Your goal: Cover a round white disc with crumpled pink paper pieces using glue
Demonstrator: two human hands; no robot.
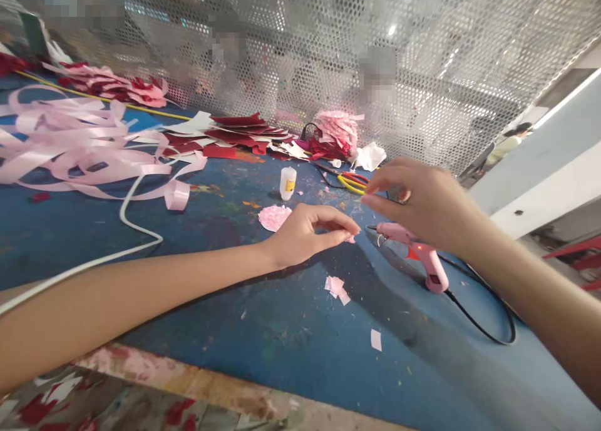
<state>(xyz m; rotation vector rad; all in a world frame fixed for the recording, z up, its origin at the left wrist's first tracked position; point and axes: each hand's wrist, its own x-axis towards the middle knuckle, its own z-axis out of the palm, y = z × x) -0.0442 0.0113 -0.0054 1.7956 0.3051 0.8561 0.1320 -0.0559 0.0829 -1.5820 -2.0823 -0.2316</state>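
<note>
My left hand (312,234) is closed in a pinch on a small pink paper piece (350,238), low over the blue table. Just behind its wrist lies a round pink ruffled piece (274,218). My right hand (406,190) hovers up and to the right, thumb and forefinger curled close together; whether anything is between the tips is too small to tell. Below it a pink glue gun (429,262) with a lit red light rests on the table. Nearer to me are a little heap of pink paper squares (337,289) and one single square (376,339).
A small white bottle (288,184) stands mid-table. Pink ribbon (70,143) sprawls at left, crossed by a white cord (124,215). Red and white strips (235,134), yellow-handled pliers (351,184) and a pink ruffled bundle (335,131) lie along the mesh screen (300,55).
</note>
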